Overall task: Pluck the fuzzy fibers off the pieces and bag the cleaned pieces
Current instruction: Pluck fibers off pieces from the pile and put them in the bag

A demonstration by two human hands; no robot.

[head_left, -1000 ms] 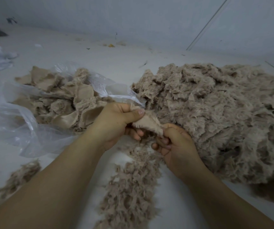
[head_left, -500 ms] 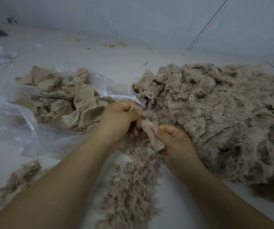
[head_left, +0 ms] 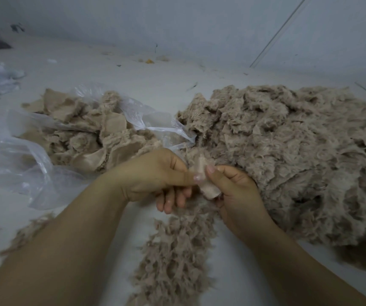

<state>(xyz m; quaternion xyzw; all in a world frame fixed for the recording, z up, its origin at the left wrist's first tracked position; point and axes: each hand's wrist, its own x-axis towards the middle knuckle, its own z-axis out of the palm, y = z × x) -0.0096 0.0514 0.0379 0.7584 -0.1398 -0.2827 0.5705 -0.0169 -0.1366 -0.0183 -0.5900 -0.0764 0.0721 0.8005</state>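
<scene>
Dim, bluish, flat light; soft shadows under my arms. Faint sheen on bag (head_left: 34, 155). Wide-angle bend at edges. Slight blur at my fingers (head_left: 196, 177).

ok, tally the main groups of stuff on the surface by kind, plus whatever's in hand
Big heap of fuzzy pieces: 1
Clear plastic bag holding pieces: 1
Trail of plucked fibers: 1
Piece in hand, held by left hand and right hand: 1
Total: 4
</scene>
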